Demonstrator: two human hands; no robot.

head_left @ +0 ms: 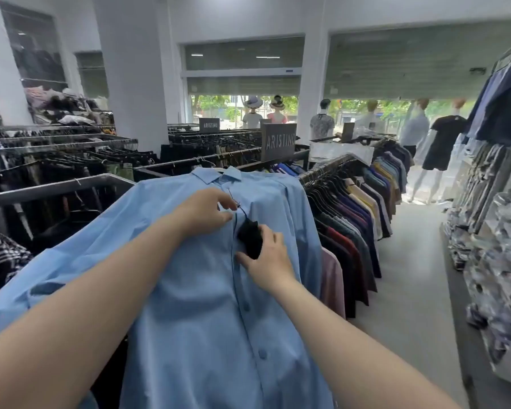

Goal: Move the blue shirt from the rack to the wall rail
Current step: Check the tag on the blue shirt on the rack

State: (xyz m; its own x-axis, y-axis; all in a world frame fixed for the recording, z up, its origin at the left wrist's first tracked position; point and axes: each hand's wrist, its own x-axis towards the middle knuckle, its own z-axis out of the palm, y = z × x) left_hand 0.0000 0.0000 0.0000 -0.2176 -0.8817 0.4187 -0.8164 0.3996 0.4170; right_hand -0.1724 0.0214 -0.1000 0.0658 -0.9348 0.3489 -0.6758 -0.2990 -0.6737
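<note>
Lying over the rack [331, 169], the blue shirt [195, 290] is not moved yet; left hand [202, 212] pinches its tag string [239, 207], right hand [267, 261] holds the black tag [250, 236].

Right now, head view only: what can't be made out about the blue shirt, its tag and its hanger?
- Blue shirt: hem cut off by the bottom edge.
- Black tag: print unreadable; too dark, partly covered by the right hand.
- Tag's string: the left hand pinches at it; attachment point too small to see.
- Hanger: hidden under the collar; whether it sits on the rack rail can't be told.
</note>
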